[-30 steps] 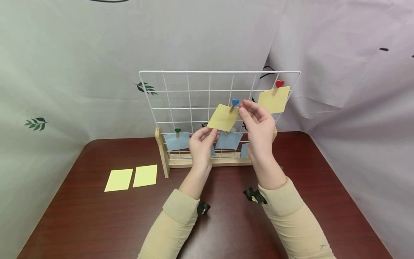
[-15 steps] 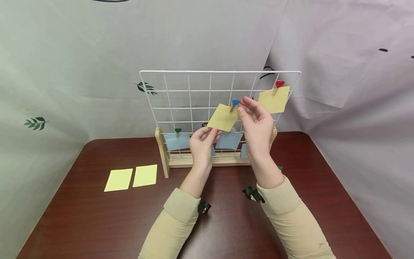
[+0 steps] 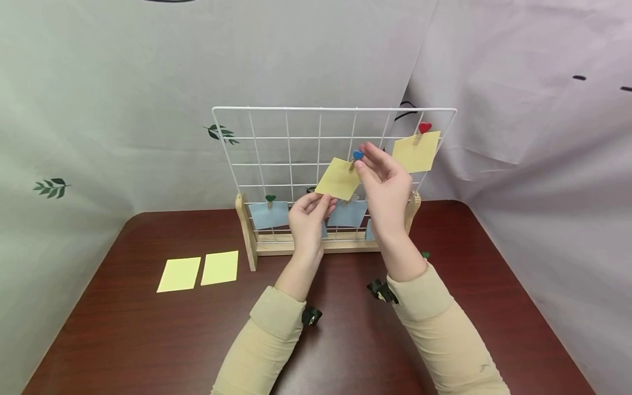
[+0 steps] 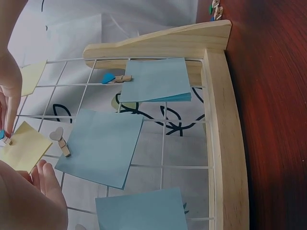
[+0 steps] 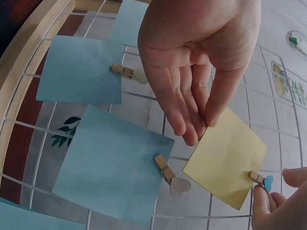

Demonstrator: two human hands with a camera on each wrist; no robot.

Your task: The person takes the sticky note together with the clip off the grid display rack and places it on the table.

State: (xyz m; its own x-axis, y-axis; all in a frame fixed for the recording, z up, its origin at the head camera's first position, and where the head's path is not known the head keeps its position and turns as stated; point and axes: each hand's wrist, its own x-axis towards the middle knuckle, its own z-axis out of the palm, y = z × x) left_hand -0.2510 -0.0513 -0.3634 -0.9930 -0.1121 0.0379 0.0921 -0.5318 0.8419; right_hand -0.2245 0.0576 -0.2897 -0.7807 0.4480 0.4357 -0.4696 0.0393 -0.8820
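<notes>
Yellow note [image 3: 338, 179] was in front of the white wire grid [image 3: 320, 109], approx. centre-right, tilted diamond-wise. L hand [image 3: 306, 222] pinched its lower corner. R hand [image 3: 387, 195] had thumb & fingers either side of the blue heart peg [image 3: 357, 155] at the note's upper R corner; couldn't tell if they gripped it.

In the way: both hands hid bits of grid, plus parts of lower blue notes. Just below the yellow note was a pale heart peg [image 4: 58, 136] on a blue note [image 4: 101, 148]. Far L, green heart peg [image 3: 270, 198] held another; upper R, red heart peg [image 3: 424, 127] held a 2nd yellow note [image 3: 416, 152]. Two loose yellow notes [image 3: 219, 267] lay side by side on the table, L of the stand [image 3: 276, 249]. Small pegs [image 4: 217, 10] lay past the stand's R end.

Materials: pegs = wood w/ heart-shaped tops; notes squarish, matte paper; stand pale, smooth wood w/ curved feet; table [image 3: 148, 340] dark red-brown, glossy, w/ grain; backdrop [image 3: 163, 71] creased grey-white cloth, leaf prints.
</notes>
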